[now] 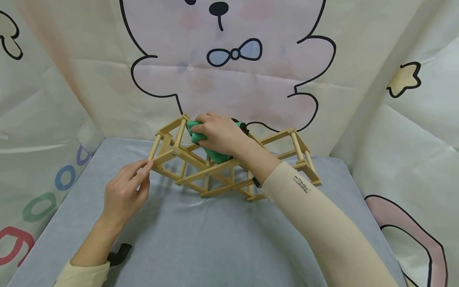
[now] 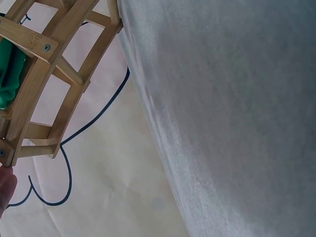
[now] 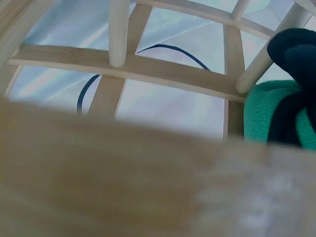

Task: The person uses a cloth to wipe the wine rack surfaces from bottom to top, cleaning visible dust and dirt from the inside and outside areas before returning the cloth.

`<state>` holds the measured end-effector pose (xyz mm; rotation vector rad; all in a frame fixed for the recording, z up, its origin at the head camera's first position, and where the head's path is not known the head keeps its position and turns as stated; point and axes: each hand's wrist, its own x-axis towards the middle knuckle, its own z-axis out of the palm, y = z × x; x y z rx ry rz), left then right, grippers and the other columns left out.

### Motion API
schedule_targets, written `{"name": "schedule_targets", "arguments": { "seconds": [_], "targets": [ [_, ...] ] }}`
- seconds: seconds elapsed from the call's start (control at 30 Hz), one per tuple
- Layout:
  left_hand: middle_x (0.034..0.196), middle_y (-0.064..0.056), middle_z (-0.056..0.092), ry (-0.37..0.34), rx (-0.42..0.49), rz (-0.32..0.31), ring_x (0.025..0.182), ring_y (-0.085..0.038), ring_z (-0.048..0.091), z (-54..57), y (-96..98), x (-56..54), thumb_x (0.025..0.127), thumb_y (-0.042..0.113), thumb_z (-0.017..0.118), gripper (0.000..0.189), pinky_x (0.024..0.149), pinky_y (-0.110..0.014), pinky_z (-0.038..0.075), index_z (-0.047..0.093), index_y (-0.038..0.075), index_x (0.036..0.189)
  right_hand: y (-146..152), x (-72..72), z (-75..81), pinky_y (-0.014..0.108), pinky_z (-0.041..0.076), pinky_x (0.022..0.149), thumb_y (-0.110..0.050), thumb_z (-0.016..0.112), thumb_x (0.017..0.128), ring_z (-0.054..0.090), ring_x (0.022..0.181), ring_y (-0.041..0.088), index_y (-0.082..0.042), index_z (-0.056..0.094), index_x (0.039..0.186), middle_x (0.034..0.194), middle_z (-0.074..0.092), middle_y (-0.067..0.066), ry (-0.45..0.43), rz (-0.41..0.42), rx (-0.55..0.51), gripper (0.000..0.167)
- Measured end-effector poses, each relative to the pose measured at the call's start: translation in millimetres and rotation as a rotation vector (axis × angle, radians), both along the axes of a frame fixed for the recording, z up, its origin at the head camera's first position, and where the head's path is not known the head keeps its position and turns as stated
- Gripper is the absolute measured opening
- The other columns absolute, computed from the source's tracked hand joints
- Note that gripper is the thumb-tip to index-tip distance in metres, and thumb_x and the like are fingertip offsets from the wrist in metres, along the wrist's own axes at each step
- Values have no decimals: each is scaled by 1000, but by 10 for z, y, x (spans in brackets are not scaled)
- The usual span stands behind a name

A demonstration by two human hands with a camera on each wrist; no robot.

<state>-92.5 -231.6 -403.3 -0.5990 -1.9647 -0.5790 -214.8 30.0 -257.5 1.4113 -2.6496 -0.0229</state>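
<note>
A slatted wooden rack [image 1: 195, 177] with round crossbars stands on the table, lying across it from left to right. My left hand [image 1: 125, 191] holds its front left corner with the fingertips; in the left wrist view only a fingertip [image 2: 7, 185] shows beneath the corner. Over the rack's middle, my right hand [image 1: 222, 135] grips a green cloth [image 1: 216, 155] with black parts, bunched down between the slats. The right wrist view has the cloth [image 3: 261, 108] beside a crossbar, and a blurred pale wooden surface fills the lower half.
The rack stands on a table with a blue-grey cover [image 1: 215, 239]. Printed fabric walls [image 1: 376, 131] close in the back and both sides. A black strap [image 1: 120, 254] is at the left wrist.
</note>
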Motion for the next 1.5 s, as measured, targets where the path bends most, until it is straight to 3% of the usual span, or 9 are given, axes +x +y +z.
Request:
{"name": "schedule_targets", "arguments": {
  "seconds": [0.27,0.7,0.93,1.27,1.5],
  "targets": [
    [109,-23,74,-3,-3,7,81,-44,69,-33,-12,10,89,-5,61,37,56,-53,57,76,0,123,-33,-4,42,36,58,92,-23,70,102,58,125,29,-17,70,140,145,59,10,20,12,-59,38],
    [108,-23,74,10,9,-1,81,-45,70,1,30,-36,88,-5,61,37,57,-54,57,76,-2,122,330,97,587,39,51,105,-17,73,100,54,132,31,-12,70,139,148,57,14,-65,-14,-274,39],
    [105,-23,75,42,84,32,84,-46,70,53,96,-33,84,-3,64,36,68,-57,57,75,-6,119,607,124,802,44,53,104,-14,77,97,55,132,33,-7,73,133,142,61,16,-5,0,-390,37],
    [107,-21,76,126,102,6,79,-45,69,356,303,-151,86,10,62,39,64,-57,54,76,-2,120,1108,195,953,50,54,99,-6,83,90,62,121,37,-2,77,124,131,69,20,182,22,-504,35],
    [113,-19,76,137,106,-26,86,-45,71,588,507,-219,86,13,64,37,70,-59,56,76,0,118,1515,197,980,50,54,95,-1,83,88,62,117,42,3,77,120,128,69,24,259,-17,-507,33]
  ]
}}
